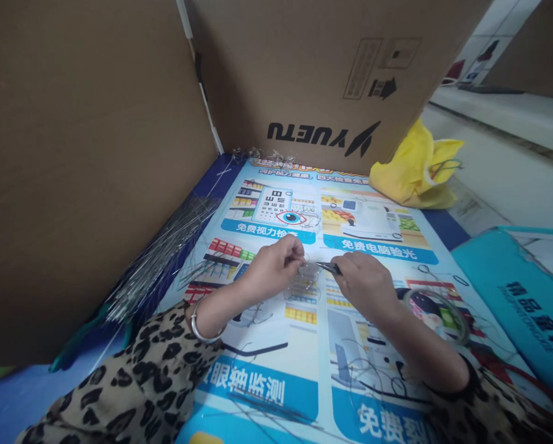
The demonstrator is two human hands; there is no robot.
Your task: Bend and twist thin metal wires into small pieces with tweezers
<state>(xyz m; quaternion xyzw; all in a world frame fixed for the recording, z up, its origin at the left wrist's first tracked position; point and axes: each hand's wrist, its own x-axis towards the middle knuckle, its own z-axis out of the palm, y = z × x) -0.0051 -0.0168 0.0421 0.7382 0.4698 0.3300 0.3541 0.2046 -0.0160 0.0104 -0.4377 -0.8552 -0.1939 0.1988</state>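
My left hand (273,266) is closed in a pinch on a small loop of thin wire (308,271) above a printed poster (276,364). A silver bangle sits on that wrist. My right hand (366,283) is closed around small dark pliers (328,267), whose tips point left and meet the wire loop. Both hands hover just over the poster's middle. Thin loose wires lie scattered on the poster near my forearms.
A bundle of straight metal wires (160,259) lies along the left cardboard wall (82,160). A cardboard box (323,74) stands behind. A yellow bag (415,169) sits at back right, a wire coil (436,311) at right, and a teal bag (526,302) beyond it.
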